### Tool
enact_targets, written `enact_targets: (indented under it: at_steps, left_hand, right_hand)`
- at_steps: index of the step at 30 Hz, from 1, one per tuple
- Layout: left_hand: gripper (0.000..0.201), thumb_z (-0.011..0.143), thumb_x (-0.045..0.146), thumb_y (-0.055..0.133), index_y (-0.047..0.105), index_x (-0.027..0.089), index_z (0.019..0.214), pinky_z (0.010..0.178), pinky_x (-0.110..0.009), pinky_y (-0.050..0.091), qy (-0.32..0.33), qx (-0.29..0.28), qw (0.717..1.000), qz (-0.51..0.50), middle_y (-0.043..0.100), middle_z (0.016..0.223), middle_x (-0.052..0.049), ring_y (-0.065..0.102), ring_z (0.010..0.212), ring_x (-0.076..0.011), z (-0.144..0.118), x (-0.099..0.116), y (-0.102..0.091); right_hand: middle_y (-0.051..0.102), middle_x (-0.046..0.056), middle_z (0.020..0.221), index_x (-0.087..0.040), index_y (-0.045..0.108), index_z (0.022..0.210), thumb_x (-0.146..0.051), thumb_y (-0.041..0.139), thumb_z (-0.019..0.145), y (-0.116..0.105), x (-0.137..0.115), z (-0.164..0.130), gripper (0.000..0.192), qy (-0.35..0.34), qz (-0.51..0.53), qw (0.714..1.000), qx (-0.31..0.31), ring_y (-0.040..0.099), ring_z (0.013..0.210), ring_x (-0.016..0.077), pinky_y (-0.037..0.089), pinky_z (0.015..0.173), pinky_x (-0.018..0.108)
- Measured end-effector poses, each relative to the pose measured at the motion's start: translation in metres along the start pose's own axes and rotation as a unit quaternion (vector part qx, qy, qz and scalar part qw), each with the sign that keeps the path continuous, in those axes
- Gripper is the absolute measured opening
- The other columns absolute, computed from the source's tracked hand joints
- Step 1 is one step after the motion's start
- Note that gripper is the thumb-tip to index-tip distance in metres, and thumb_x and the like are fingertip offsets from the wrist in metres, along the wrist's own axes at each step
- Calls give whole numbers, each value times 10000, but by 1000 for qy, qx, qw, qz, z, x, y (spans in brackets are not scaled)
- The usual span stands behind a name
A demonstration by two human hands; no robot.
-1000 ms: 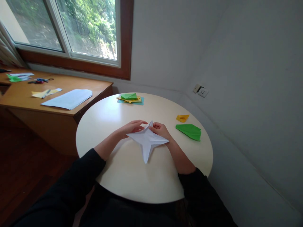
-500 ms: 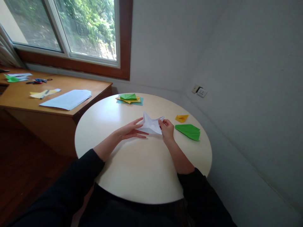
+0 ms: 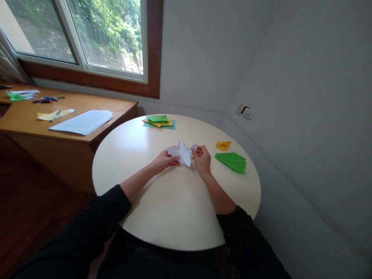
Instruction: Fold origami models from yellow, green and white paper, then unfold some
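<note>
My hands meet at the middle of the round counter: the left hand is closed on the left side of a folded white paper, and the right hand pinches its right edge — both gripping the same sheet, which is held just above the surface with its points sticking up and outward.

From my view, the biggest thing around is the window on the far left wall, with the wooden desk beneath it carrying a pale blue sheet, some yellow scraps and scissors too small to make out well. On the round counter, at the far edge, sits a stack of coloured paper — green on top, yellow and teal under it. To the right of my hands lies a green folded plane, near the right hand but apart from it, and just beyond it a small yellow folded piece. A wall socket sits on the far right wall.
</note>
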State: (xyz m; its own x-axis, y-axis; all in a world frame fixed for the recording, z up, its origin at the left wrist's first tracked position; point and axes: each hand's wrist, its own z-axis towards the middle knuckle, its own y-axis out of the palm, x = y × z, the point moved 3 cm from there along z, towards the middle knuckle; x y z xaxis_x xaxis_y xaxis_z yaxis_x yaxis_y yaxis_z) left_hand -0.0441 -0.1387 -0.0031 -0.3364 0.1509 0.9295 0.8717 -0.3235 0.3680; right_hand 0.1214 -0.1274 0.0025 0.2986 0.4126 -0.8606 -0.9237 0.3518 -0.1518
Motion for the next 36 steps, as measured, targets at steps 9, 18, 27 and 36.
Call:
enact_targets:
  at_steps: [9,18,27,36]
  left_hand:
    - [347,632,96,692,561,128,953,618,-263,507,-1,122,991,-46,662,763,-58,621,614,-126,3,-4,-3]
    - [57,694,41,623,629,82,732,694,-245,480,-41,110,982,-146,671,744,-69,606,655,-124,6,-11,5]
    - [45,678,36,639,645,62,713,633,-244,473,-40,118,982,-144,665,683,-77,591,594,-123,8,-15,2]
    - [81,645,42,673,640,76,711,611,-240,459,-29,108,985,-131,655,650,-56,576,574,-112,7,-16,4]
  right_hand:
    - [503,-60,578,-218,462,863,-376,535,763,9,1,-5,201,-24,-6,999,-34,544,506,120,443,503,231]
    - [477,-50,615,-201,494,950,-347,517,766,18,-3,-11,236,-36,-17,998,-51,517,550,114,441,536,235]
    - [454,-59,610,-191,520,969,-345,581,706,23,-11,-15,311,-18,2,995,-96,469,547,99,399,491,206]
    - [496,-65,582,-190,515,941,-358,591,683,26,1,-14,317,28,23,992,-117,529,519,112,435,525,241]
